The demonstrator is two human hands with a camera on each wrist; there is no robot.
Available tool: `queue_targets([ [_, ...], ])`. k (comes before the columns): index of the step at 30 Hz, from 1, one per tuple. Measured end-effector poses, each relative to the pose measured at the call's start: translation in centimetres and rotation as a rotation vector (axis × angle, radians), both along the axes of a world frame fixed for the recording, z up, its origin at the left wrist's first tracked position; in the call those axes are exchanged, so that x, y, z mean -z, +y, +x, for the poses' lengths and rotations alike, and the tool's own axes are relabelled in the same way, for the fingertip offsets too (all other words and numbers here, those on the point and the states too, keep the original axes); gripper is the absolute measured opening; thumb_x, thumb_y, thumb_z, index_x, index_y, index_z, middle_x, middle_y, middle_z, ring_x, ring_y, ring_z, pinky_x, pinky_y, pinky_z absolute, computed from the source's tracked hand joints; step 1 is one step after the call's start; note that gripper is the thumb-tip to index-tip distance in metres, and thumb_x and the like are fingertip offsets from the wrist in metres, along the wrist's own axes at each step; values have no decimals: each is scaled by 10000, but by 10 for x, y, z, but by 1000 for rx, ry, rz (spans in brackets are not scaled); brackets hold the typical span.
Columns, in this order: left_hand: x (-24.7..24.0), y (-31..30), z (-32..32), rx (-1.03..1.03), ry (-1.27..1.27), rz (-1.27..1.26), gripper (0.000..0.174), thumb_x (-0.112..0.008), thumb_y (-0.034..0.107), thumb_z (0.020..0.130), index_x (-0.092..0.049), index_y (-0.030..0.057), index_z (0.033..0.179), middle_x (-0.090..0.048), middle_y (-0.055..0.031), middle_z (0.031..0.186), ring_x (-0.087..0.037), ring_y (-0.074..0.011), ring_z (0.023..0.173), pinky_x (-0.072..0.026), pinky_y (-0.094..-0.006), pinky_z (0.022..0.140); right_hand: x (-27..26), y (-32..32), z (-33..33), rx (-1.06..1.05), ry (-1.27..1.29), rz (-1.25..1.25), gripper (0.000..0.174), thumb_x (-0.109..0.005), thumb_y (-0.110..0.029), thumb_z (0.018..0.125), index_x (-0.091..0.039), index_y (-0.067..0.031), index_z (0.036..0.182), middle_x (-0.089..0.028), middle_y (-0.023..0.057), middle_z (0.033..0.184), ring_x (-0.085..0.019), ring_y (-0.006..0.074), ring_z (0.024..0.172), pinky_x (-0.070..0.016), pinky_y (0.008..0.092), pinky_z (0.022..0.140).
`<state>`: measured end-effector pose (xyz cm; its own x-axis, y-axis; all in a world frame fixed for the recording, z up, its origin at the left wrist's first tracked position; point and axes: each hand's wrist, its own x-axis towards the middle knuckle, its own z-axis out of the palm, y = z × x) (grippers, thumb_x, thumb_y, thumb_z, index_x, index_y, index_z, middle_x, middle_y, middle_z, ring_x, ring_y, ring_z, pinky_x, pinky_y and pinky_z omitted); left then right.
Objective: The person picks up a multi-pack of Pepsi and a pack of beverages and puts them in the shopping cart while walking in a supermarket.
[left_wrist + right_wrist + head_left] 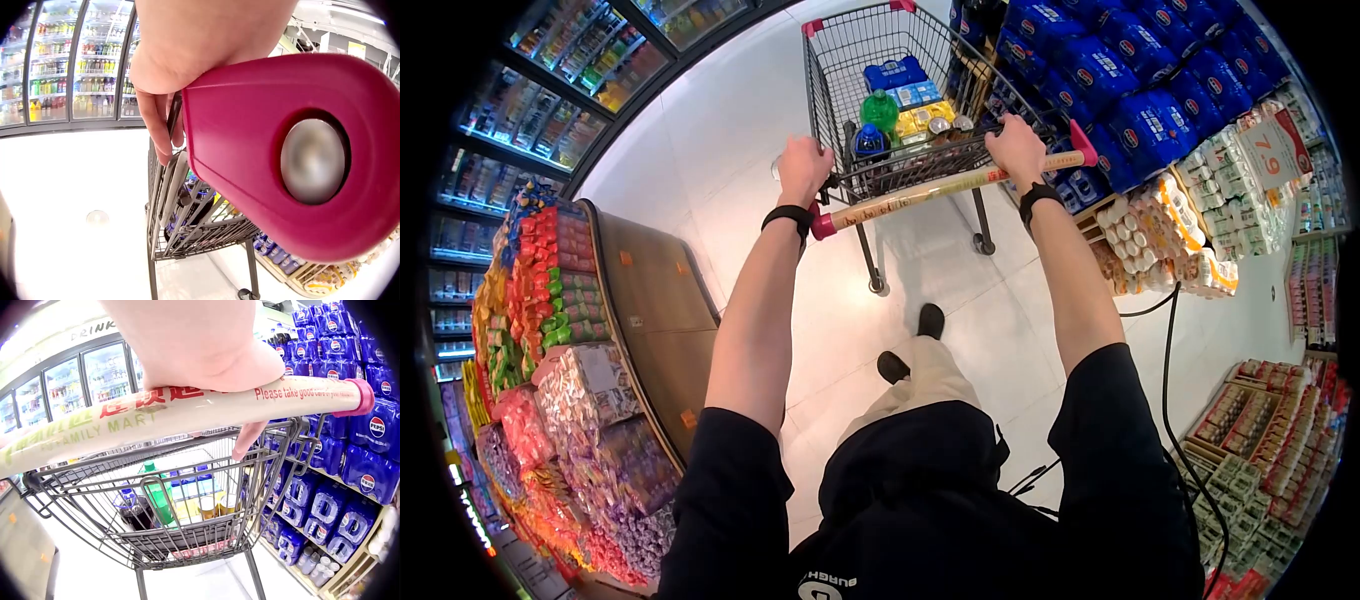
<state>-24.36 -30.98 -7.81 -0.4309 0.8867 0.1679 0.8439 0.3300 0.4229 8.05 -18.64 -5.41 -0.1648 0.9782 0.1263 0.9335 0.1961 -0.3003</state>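
A shopping cart with a dark wire basket stands in front of me. Its pale handle carries red and green print and has magenta end caps. My left hand grips the cart frame beside the handle's left end, its fingers hanging over a dark bar in the left wrist view. My right hand holds the handle near its right end, palm on top and fingers bent down over the far side. Inside the basket are a green bottle, a dark bottle with a blue cap, yellow-wrapped cans and blue packs.
Stacked blue Pepsi packs rise close to the cart's right side. Drink coolers line the far left. A wood-sided display heaped with colourful bags flanks my left. Pale floor tiles run between them. A black cable hangs at my right.
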Motion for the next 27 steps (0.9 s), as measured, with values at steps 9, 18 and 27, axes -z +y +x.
queue_targets([
  [9,3,-28,17,-7,24,-35,243,-645,252,795,-704,17,793,-687,-213,817,-665,-390,830,-533,-465,777,0,-30,21,-10,16,-11,385,-633,-294,836,-593,-36,1120,-590,161,1187,-670,349,973,-539,443,827],
  [18,0,-56,33,-63,32,-72,242,-652,239,795,-708,4,804,-686,-221,788,-676,-383,781,-546,-454,749,-7,-54,38,-94,18,-178,573,-624,-332,855,-487,-13,1310,-376,276,1469,-687,352,952,-549,412,814],
  [27,-2,-82,57,-150,87,-80,247,-647,234,802,-705,-7,802,-683,-231,789,-673,-394,777,-546,-456,748,-12,-56,64,-344,-37,-366,751,-621,-455,842,-395,-21,1411,-306,258,1483,-630,381,1081,-520,429,924],
])
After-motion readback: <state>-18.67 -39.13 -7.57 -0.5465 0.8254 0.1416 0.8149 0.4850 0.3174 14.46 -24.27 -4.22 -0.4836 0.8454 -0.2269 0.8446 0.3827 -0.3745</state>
